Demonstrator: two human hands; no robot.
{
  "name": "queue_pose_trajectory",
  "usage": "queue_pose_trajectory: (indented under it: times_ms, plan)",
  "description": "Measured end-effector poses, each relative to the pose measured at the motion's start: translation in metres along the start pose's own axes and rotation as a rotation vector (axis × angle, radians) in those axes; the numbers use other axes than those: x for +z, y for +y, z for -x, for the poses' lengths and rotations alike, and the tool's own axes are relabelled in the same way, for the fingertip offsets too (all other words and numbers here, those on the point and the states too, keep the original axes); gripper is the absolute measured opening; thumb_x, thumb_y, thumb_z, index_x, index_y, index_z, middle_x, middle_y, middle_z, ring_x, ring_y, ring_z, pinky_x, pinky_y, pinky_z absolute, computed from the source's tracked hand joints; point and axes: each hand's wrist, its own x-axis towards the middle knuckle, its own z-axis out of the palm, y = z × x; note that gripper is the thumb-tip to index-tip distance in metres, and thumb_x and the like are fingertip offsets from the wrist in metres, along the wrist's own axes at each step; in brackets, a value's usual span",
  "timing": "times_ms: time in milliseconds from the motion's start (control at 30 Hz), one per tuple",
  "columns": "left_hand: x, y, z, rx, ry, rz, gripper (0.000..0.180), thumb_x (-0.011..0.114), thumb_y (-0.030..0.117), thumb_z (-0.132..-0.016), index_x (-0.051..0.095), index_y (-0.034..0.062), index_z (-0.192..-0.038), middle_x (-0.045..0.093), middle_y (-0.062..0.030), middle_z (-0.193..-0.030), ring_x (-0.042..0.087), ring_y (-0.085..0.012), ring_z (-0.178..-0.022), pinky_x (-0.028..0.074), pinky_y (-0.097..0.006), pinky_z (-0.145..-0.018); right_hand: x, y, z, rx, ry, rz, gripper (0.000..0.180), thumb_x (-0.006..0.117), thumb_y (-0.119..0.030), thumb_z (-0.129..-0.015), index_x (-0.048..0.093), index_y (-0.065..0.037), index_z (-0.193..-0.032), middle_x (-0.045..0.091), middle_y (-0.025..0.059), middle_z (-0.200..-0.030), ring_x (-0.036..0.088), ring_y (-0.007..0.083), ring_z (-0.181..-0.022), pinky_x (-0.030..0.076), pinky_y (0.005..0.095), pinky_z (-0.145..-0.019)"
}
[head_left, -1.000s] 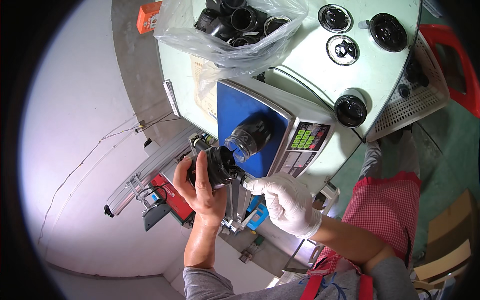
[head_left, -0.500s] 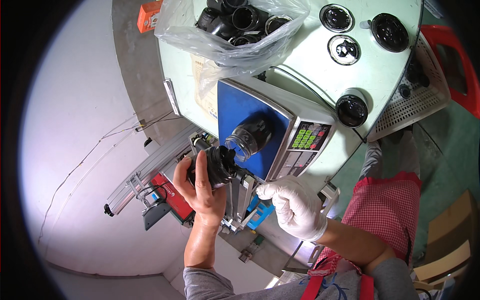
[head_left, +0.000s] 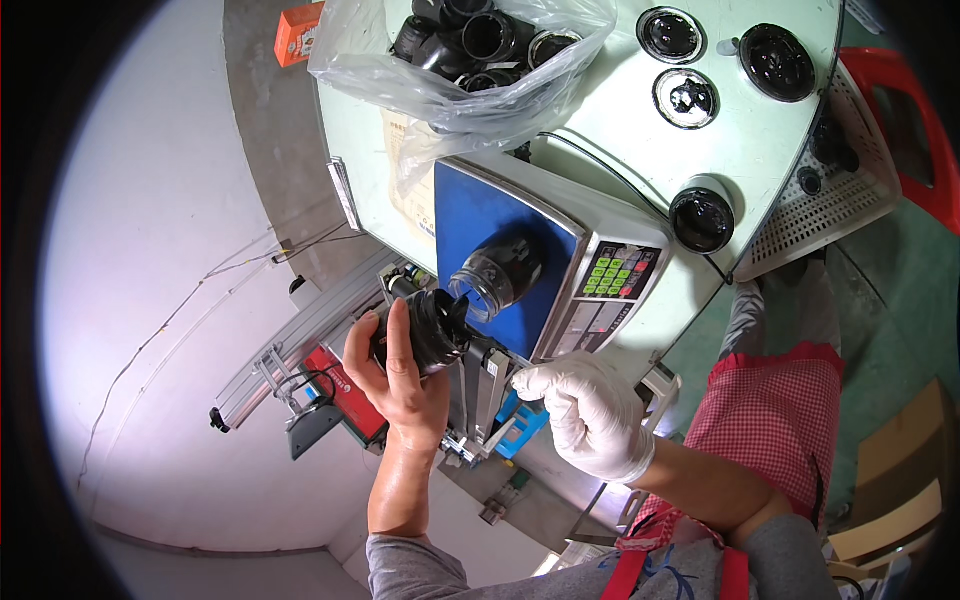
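Note:
My left hand (head_left: 402, 385) is wrapped round a dark jar (head_left: 425, 335), tipped so its mouth faces the glass jar. Thick black stuff hangs at its mouth, by the rim of a clear glass jar (head_left: 500, 272) with dark contents. That glass jar is on the blue plate (head_left: 470, 205) of a weighing scale (head_left: 610, 270). In a white glove, my right hand (head_left: 590, 415) is closed just in front of the scale, its fingers curled; anything inside them is hidden.
Behind the scale, a clear plastic bag (head_left: 390, 65) holds several black jars. Black-smeared lids (head_left: 672, 36) and an open jar of black stuff (head_left: 702, 218) stand on the pale table (head_left: 610, 120). Right of it are a white basket (head_left: 830, 215) and a red stool (head_left: 920, 150).
The dark jar in my left hand has shifted very slightly down and left. My right hand stays in place, and the glass jar on the scale has not moved.

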Motion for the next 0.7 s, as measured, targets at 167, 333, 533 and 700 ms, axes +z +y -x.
queue_pose_trajectory:
  times_ms: [167, 333, 533, 700]
  plan:
    - [-0.0004, 0.0016, -0.0007, -0.006, -0.009, 0.003, 0.080, 0.085, -0.008, -0.061, 0.061, 0.0072, -0.136, 0.047, -0.0148, -0.127, 0.052, -0.0316, -0.115, 0.050, -0.040, -0.095, -0.0007, -0.0014, -0.0003, -0.004, 0.009, 0.001, 0.007, 0.061, 0.005, -0.096, 0.060, 0.006, -0.104, 0.072, 0.0138, -0.091, 0.070, 0.0221, -0.075, 0.058, 0.0314, -0.068]
    - [-0.0001, 0.0026, 0.0001, -0.002, 0.000, -0.003, 0.081, 0.086, -0.008, -0.061, 0.060, 0.0076, -0.136, 0.047, -0.0147, -0.127, 0.052, -0.0317, -0.116, 0.050, -0.039, -0.095, -0.0003, 0.0000, 0.0019, -0.014, 0.013, -0.001, 0.011, 0.061, 0.006, -0.095, 0.059, 0.007, -0.106, 0.072, 0.0152, -0.093, 0.070, 0.0219, -0.075, 0.059, 0.0320, -0.068]
    - [-0.0020, 0.0044, 0.0001, -0.002, -0.004, -0.007, 0.081, 0.086, -0.009, -0.061, 0.060, 0.0078, -0.136, 0.046, -0.0148, -0.127, 0.052, -0.0314, -0.116, 0.050, -0.040, -0.096, 0.0003, 0.0004, 0.0028, -0.027, -0.008, 0.009, 0.010, 0.061, 0.001, -0.098, 0.057, 0.007, -0.106, 0.072, 0.0166, -0.095, 0.072, 0.0220, -0.074, 0.060, 0.0324, -0.067]
    - [-0.0035, 0.0048, -0.0002, -0.010, -0.014, -0.001, 0.081, 0.085, -0.009, -0.061, 0.060, 0.0078, -0.137, 0.045, -0.0146, -0.128, 0.052, -0.0311, -0.116, 0.051, -0.040, -0.096, -0.0008, -0.0010, 0.0004, -0.012, -0.033, -0.001, 0.010, 0.059, -0.002, -0.100, 0.057, 0.006, -0.106, 0.072, 0.0170, -0.094, 0.072, 0.0224, -0.074, 0.060, 0.0330, -0.067]
